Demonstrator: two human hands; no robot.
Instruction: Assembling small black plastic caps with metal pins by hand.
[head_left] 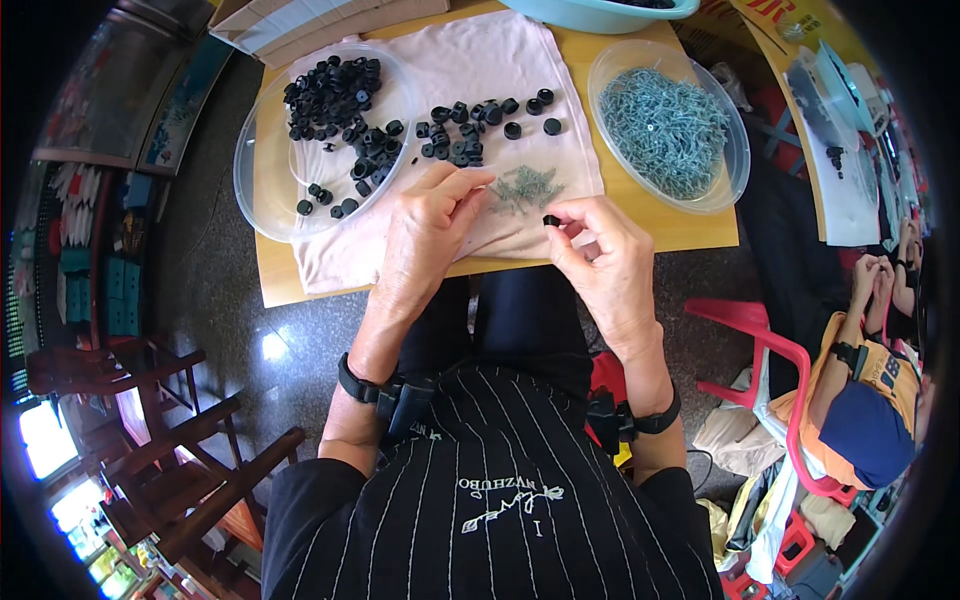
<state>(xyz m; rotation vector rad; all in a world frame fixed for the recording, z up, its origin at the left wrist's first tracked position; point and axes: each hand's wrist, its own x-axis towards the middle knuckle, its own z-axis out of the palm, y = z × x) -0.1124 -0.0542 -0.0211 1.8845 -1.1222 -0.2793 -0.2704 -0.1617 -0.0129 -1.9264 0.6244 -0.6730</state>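
Observation:
Between the thumb and forefinger of my right hand (605,245) is a small black plastic cap (551,220), held just above the cloth's near edge. My left hand (435,215) is closed in a pinch, its fingertips beside a small heap of screws (530,187). Whatever lies in that pinch is too small to make out. Beyond both hands, several loose black plastic caps (465,150) are grouped on a pale pink cloth (480,55). Some stand upright and others lie tipped over.
At left, a clear round tray (262,190) holds many black caps. A second clear tray (735,165), at right, is full of silvery screws. A cardboard box (320,25) and a pale blue basin (600,15) sit at the far side. Another person (870,400) sits near a red stool (790,400).

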